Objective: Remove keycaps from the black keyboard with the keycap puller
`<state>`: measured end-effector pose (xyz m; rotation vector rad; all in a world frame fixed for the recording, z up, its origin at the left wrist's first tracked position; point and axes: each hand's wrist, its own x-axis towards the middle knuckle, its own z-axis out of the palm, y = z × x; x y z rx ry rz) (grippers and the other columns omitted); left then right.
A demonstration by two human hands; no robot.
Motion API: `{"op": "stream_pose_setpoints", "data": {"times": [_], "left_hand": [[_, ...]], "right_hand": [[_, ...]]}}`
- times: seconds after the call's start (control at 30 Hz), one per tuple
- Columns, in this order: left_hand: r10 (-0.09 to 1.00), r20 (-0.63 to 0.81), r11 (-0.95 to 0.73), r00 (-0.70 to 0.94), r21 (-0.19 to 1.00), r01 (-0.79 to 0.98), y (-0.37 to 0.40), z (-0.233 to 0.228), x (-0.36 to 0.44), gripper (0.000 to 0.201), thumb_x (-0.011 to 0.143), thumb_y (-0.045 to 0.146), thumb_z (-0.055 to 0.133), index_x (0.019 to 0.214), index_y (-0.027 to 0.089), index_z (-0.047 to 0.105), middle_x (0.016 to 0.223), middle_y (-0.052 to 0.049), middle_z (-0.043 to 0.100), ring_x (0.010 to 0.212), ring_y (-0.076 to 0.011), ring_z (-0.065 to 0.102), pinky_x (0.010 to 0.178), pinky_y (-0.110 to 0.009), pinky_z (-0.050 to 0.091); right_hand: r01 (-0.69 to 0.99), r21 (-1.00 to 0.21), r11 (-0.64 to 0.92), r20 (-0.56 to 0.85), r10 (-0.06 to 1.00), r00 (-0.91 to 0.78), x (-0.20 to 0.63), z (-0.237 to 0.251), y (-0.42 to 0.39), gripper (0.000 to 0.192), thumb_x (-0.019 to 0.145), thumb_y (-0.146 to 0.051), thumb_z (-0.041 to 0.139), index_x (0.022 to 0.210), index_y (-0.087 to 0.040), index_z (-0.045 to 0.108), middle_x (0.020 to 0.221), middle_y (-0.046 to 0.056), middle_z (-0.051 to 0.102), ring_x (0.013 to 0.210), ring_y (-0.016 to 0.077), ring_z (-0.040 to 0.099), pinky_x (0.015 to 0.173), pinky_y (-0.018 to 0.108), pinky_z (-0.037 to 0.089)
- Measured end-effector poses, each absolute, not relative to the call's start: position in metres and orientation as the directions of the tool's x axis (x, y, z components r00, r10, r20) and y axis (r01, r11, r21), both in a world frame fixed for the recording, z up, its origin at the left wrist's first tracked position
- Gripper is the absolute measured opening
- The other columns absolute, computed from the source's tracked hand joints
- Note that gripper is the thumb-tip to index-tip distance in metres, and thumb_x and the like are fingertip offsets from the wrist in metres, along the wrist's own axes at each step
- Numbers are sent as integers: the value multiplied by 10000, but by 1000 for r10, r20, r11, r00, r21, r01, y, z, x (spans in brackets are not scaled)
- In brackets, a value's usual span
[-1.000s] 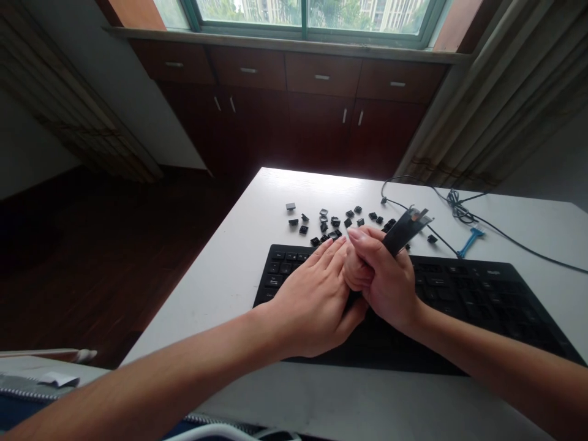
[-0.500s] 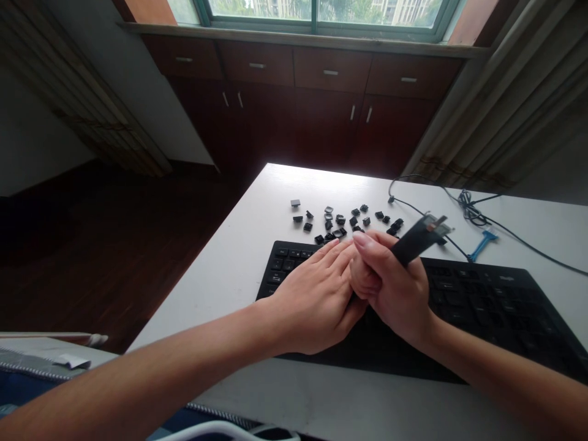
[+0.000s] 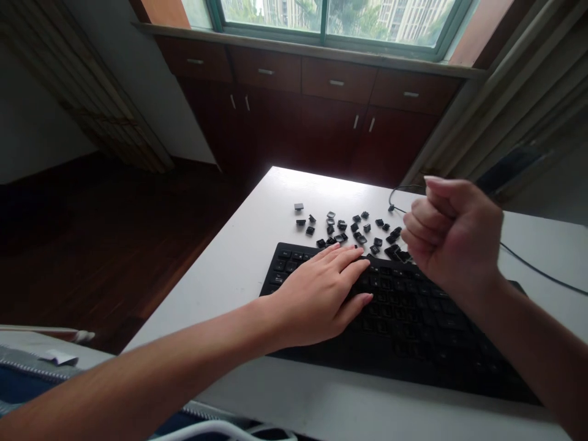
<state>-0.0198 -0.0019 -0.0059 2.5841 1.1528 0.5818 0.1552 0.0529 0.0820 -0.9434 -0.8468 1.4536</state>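
A black keyboard (image 3: 399, 361) lies across the table, with several keys gone from its middle. My left hand (image 3: 321, 294) rests flat on its left part, fingers stretched out and slightly spread. Above the right part of the keyboard, my right hand (image 3: 452, 233) is raised in a fist. It is closed round a black flat-handled tool (image 3: 509, 166), whose outer end is smeared by motion; its exact kind I cannot make out. Loose black keycaps (image 3: 340, 225) lie scattered behind the keyboard, some close to its back edge.
The white table (image 3: 220, 275) ends at a left edge above the dark floor. A black cable (image 3: 537, 262) runs behind my right hand. Brown cabinets (image 3: 294, 122) stand beneath a window. Something white and curved (image 3: 215, 429) shows at the bottom edge.
My right hand has lifted away from my left hand, up and to the right, with the black tool still in it. My left hand stays on the keyboard. The view has shifted slightly.
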Motion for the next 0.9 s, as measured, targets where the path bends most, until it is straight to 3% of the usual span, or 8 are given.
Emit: {"op": "stream_pose_setpoints", "data": {"times": [0.1,0.23,0.4,0.53,0.63,0.7,0.77,0.9], "left_hand": [[690,353,-721,632,419,553,1,-6,-22,321,1030,384,536,1238,213,710,1423,-79,623,1351,-244,559,1207,-446,409],[637,417,-766,648,434,475,4,-3,-23,246,1022,310,565,1126,204,761,1251,-71,708,1164,-221,649,1040,-388,533],[733,443,-680,516,478,556,23,0,-37,233,999,287,608,1165,195,742,1088,-68,721,996,-187,651,859,-329,559],[809,436,-570,395,418,707,45,-4,-51,238,1002,299,599,1171,211,742,1080,-72,724,990,-214,642,891,-399,537],[845,397,-516,358,432,740,50,-3,-53,285,1009,363,589,1215,214,718,1158,-76,712,1044,-228,642,942,-431,530],[859,384,-494,338,453,742,46,3,-52,321,1027,387,552,1253,207,691,1220,-83,688,1118,-231,626,991,-434,519],[871,357,-478,338,455,751,35,12,-50,341,1047,387,508,1285,200,664,1270,-88,658,1187,-232,597,1034,-429,502],[876,290,-470,384,341,814,-6,23,-48,350,1045,379,505,1335,219,620,1329,-101,611,1217,-262,565,1060,-468,483]], "right_hand": [[-405,-907,-117,-106,993,-49,179,55,46,507,859,-251,616,518,-219,241,442,-75,167,385,74,127,334,244,102],[-435,-878,-201,-210,977,-28,202,33,38,491,848,-268,647,534,-226,273,461,-83,181,410,80,113,343,241,112],[-408,-887,-218,-240,971,3,227,37,38,468,853,-288,675,549,-221,326,478,-84,211,421,78,138,342,224,140],[-162,-962,-220,-212,975,-66,253,39,36,421,843,-382,730,593,-215,434,522,-65,341,424,72,238,358,225,217],[146,-985,-97,-103,994,-32,270,32,28,441,852,-470,727,612,-219,456,552,-45,394,443,90,336,387,244,275],[433,-899,58,62,998,-5,277,26,21,387,885,-520,678,671,-228,541,556,-31,443,461,118,418,420,268,336],[667,-695,267,274,957,-98,279,19,13,281,919,-503,635,818,-241,645,595,-11,545,485,147,503,473,301,405],[713,-377,591,460,788,-409,272,7,0,203,956,-306,587,1140,-250,652,949,58,715,751,219,687,690,355,542]]}}
